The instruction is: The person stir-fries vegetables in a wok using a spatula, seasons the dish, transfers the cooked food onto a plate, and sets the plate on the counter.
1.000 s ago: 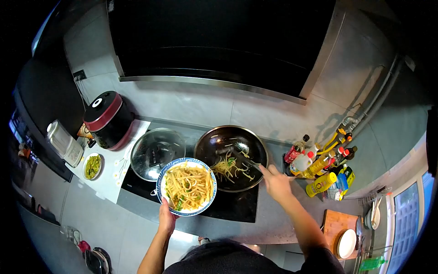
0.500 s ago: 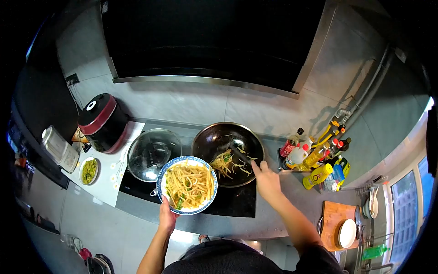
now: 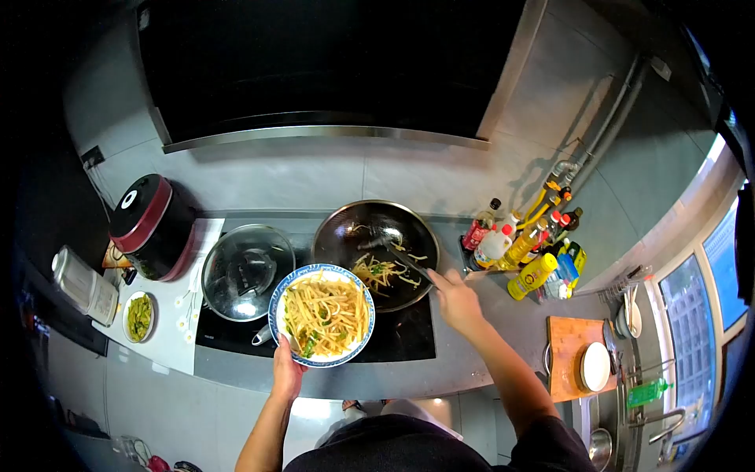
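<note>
My left hand [image 3: 288, 371] grips the edge of a blue-rimmed plate [image 3: 274, 318] heaped with pale shredded stir-fry [image 3: 330, 315] and green bits. The plate is in the air, its far edge overlapping my view of the dark wok [image 3: 338, 228]. My right hand [image 3: 458, 303] is closed round the handle of a dark spatula [image 3: 407, 258], whose blade is down inside the wok. Leftover shreds [image 3: 377, 273] lie in the wok beside the blade. Part of the wok's near left side is hidden by the plate.
Left of the wok stands a glass-lidded pan [image 3: 250, 271]. Farther left are a rice cooker [image 3: 149, 228] and a small dish of green food [image 3: 139, 317]. Several bottles [image 3: 519, 248] stand right of the wok. A cutting board [image 3: 568, 346] holds a white bowl [image 3: 595, 366].
My view has turned slightly right, so the counter appears shifted left. The plate is a little nearer the wok, and my right hand has drawn slightly right with the spatula.
</note>
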The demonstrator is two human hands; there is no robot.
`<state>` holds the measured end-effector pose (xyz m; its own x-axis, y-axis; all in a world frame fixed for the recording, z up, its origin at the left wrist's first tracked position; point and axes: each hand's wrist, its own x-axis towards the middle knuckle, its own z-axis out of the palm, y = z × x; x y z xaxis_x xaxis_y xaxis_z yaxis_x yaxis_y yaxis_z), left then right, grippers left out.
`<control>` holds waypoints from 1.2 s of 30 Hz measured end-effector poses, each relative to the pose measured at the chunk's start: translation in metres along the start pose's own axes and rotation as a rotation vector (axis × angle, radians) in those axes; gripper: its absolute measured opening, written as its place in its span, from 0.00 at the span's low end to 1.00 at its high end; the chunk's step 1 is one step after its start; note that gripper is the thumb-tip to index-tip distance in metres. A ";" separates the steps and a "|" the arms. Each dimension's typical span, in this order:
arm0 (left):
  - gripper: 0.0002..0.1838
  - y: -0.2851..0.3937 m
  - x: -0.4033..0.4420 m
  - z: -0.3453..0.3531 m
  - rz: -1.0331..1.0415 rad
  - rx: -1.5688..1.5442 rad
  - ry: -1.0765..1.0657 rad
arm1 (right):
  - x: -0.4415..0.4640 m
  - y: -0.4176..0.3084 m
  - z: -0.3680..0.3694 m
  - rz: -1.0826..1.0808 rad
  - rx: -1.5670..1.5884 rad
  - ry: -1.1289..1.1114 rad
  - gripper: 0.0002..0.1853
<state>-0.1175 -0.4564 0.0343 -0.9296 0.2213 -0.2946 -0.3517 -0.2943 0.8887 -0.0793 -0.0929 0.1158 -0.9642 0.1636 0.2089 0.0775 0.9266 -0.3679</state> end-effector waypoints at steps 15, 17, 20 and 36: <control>0.35 -0.061 -0.022 0.128 -0.203 0.116 -0.273 | -0.104 0.176 0.019 0.642 1.018 0.051 0.24; 0.34 -0.087 -0.021 0.159 -0.273 0.130 -0.317 | -0.140 0.182 0.006 0.633 1.090 -0.102 0.22; 0.34 -0.138 -0.020 0.206 -0.323 0.102 -0.296 | -0.179 0.194 -0.003 0.663 1.201 -0.209 0.21; 0.36 -0.245 0.002 0.324 -0.418 0.550 -0.193 | -0.240 0.288 0.058 0.938 1.553 -0.008 0.27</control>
<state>0.0025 -0.0825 -0.0702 -0.6751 0.3883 -0.6272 -0.5209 0.3511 0.7781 0.1600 0.1149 -0.0930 -0.7464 0.3823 -0.5448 0.2594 -0.5868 -0.7671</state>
